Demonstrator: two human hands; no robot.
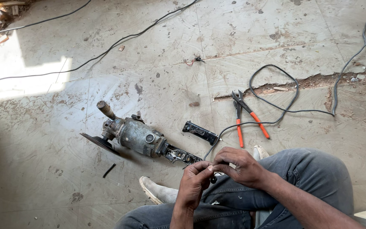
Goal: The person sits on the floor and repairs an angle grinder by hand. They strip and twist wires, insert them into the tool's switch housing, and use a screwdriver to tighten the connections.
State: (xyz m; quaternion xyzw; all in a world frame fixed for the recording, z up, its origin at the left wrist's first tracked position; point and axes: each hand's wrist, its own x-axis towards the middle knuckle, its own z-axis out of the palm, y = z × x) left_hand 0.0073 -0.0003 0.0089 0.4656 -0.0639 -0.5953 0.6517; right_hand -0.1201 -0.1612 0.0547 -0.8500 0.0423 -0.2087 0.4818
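Small dark part [213,179], mostly finger-hidden

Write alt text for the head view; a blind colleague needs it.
A seated person's left hand and right hand pinch a small dark part above their jeans. On the dusty tiled floor lie a grey angle grinder with its handle cover off and orange-handled pliers.

I note the grinder [134,135] lying on the floor [43,169], its loose handle cover [200,132] just right, cutters [246,116] farther right, cable [276,91] looped behind them.
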